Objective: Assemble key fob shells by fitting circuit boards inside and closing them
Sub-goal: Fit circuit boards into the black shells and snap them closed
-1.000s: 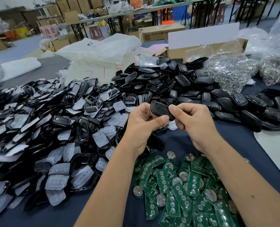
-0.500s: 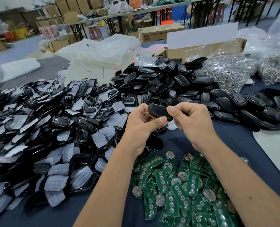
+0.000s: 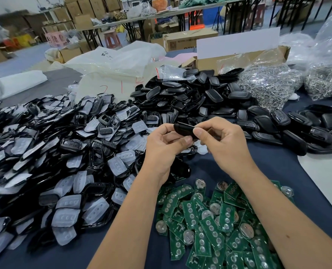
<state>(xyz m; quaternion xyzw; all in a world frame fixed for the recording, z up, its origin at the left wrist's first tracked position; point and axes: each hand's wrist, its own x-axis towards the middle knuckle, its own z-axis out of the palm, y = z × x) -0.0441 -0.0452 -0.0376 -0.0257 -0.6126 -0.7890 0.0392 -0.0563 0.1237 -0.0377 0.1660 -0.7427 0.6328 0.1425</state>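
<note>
Key fob shell (image 3: 183,129), black, sits between my two hands above the bench (image 3: 289,171), held over the near edge of the piles. My left hand (image 3: 164,145) curls around its left end, thumb pressed under it; my right hand (image 3: 222,141) pinches its right end between thumb and forefinger. Green circuit boards (image 3: 215,226) lie heaped just below my wrists. Shell halves with pale button pads (image 3: 64,171) cover the bench to my left, and closed black fobs (image 3: 289,129) lie to my right.
</note>
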